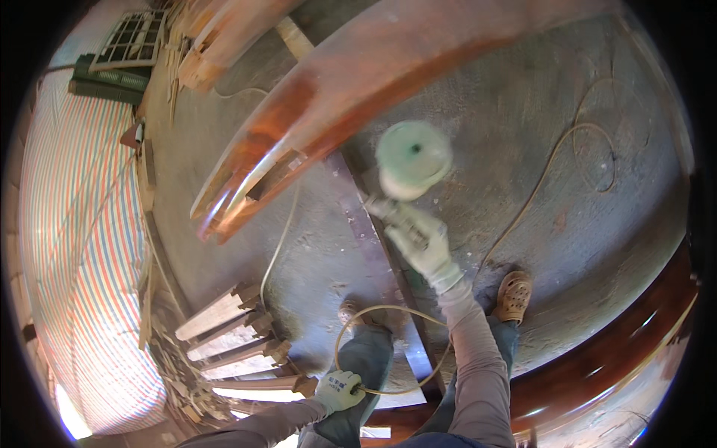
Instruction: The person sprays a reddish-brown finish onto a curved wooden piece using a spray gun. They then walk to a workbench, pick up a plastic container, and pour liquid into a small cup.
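Observation:
My right hand (430, 252), in a white glove, is closed around the handle of a spray gun (415, 158) with a round pale-green cup on top. The gun is blurred and hangs over the floor beside a long curved wooden piece (328, 93) with a glossy red-brown finish and a slotted, tapering end. My left hand (337, 390), also gloved, is closed on a thin yellowish hose (388, 307), low beside my left leg. That hose loops up in front of my legs and passes behind my right forearm.
A narrow beam (366, 231) crosses the concrete floor beneath the curved piece. Several notched timbers (224, 312) stand at lower left, near wood scraps and a striped sheet (78, 246). Another glossy curved piece (605, 358) lies at lower right. More hose (541, 187) trails over the floor.

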A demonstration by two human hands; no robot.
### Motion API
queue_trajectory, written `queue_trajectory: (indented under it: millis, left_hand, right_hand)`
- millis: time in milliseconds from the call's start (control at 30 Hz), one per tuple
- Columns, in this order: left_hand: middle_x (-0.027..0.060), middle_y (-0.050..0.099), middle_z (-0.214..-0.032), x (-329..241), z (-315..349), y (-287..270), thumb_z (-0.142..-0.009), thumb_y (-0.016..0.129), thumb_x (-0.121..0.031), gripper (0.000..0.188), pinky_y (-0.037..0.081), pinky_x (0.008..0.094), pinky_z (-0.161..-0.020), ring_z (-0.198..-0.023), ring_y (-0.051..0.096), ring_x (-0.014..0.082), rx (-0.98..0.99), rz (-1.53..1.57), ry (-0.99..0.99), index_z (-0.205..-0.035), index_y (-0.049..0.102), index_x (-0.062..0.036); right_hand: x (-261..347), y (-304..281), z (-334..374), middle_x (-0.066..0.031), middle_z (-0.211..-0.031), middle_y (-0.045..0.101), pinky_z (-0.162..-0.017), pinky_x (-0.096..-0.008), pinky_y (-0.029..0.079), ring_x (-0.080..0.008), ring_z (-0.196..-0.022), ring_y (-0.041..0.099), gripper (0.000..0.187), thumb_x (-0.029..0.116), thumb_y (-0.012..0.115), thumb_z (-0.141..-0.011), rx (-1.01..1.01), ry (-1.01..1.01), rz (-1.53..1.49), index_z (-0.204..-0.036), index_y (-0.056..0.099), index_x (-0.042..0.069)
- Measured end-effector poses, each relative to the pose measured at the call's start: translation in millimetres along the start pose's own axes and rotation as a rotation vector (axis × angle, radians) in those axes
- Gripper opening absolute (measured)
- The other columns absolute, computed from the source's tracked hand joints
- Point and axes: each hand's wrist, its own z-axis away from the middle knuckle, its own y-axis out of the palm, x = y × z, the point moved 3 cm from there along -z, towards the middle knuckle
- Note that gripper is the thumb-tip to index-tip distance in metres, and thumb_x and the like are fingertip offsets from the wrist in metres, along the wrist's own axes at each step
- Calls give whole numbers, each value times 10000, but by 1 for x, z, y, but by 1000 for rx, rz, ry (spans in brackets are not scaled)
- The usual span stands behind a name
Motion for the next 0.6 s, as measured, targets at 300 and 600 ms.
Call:
queue_trajectory:
  millis: [300,600]
  left_hand:
    - [116,654,-902,-10,-23,4,-808,566,-375,260,500,427,-798,-885,629,314,-57,141,-135,-852,614,-123]
    - [83,646,-803,-64,-25,-22,-812,593,-291,173,492,441,-736,-809,615,308,-323,275,-250,-761,625,-129]
  right_hand:
    - [71,-207,-137,-141,-1215,632,-952,-336,471,-207,-1115,600,445,123,653,-887,-454,15,498,-1294,542,-18]
    - [129,-180,-205,-144,-1162,657,-918,-341,491,-222,-1063,629,430,162,662,-881,-107,32,553,-1266,568,-4]
